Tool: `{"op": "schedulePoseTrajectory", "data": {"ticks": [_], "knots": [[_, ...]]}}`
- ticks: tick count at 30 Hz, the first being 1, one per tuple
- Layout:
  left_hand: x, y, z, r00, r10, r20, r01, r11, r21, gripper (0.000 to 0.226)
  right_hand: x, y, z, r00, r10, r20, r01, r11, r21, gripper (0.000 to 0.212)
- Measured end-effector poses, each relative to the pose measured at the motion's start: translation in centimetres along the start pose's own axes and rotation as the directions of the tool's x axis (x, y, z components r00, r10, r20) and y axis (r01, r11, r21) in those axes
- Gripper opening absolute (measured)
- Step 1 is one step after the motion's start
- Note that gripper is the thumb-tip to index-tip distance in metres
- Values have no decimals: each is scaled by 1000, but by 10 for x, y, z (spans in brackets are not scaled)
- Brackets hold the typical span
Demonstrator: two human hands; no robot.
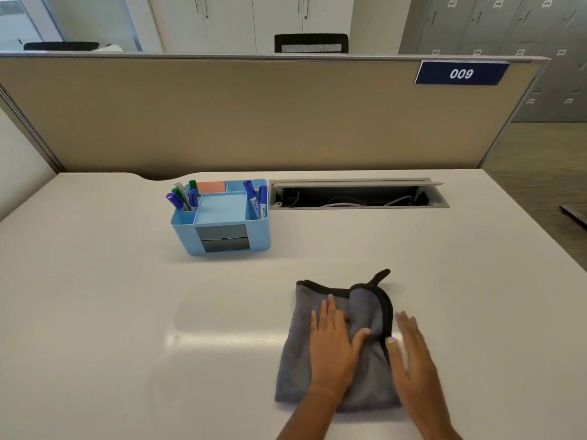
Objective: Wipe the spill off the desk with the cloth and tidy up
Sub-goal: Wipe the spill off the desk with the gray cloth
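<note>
A grey cloth [295, 366] with a black hem lies folded on the white desk [111, 312], near the front edge. My left hand [333, 347] rests flat on the cloth's middle with its fingers spread. My right hand [411, 350] lies flat at the cloth's right edge, thumb touching the black hem, fingers on the bare desk. Neither hand grips anything. I see no liquid on the desk; only a glossy reflection shows to the left of the cloth.
A light blue desk organiser [222, 217] with blue and green markers and pink sticky notes stands behind the cloth to the left. An open cable tray [355, 195] with wires is set into the desk's back. A beige partition [254, 115] closes off the rear.
</note>
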State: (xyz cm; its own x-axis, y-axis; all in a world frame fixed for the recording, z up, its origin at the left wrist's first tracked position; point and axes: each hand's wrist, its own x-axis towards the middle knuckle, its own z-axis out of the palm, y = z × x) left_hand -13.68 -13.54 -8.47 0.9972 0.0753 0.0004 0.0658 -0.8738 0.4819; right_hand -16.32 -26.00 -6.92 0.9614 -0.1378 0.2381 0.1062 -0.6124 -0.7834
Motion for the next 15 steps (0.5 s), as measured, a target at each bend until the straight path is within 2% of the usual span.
{"op": "schedulePoseTrajectory", "data": {"ticks": [1, 2, 4, 5, 7, 9, 13, 15], "knots": [[2, -8, -8, 999, 2, 34, -1, 1000, -23, 77, -4, -8, 9, 996, -94, 4, 94, 995, -30, 52], [4, -19, -13, 1000, 20, 24, -21, 999, 29, 76, -10, -14, 20, 982, -184, 42, 186, 981, -46, 58], [6, -41, -22, 998, 41, 47, -45, 995, 89, 66, -23, -26, 43, 952, -260, 161, 277, 957, -88, 55], [7, -51, -26, 997, 27, 75, -35, 993, 111, 61, -30, -30, 53, 938, -255, 234, 294, 944, -148, 61], [7, -69, -35, 999, -7, 49, 0, 990, 140, 55, -41, -33, 75, 920, -152, 360, 286, 890, -354, 93], [8, -85, -44, 1000, -20, 12, 17, 982, 190, 54, -43, -30, 90, 931, -81, 355, 273, 801, -533, 110], [11, -118, -57, 996, -25, -80, 50, 945, 324, 56, -31, -20, 99, 937, -125, 327, 301, 767, -567, 115], [13, -130, -65, 990, -62, -127, 102, 939, 329, 58, -22, -16, 98, 940, -144, 310, 309, 747, -589, 111]]}}
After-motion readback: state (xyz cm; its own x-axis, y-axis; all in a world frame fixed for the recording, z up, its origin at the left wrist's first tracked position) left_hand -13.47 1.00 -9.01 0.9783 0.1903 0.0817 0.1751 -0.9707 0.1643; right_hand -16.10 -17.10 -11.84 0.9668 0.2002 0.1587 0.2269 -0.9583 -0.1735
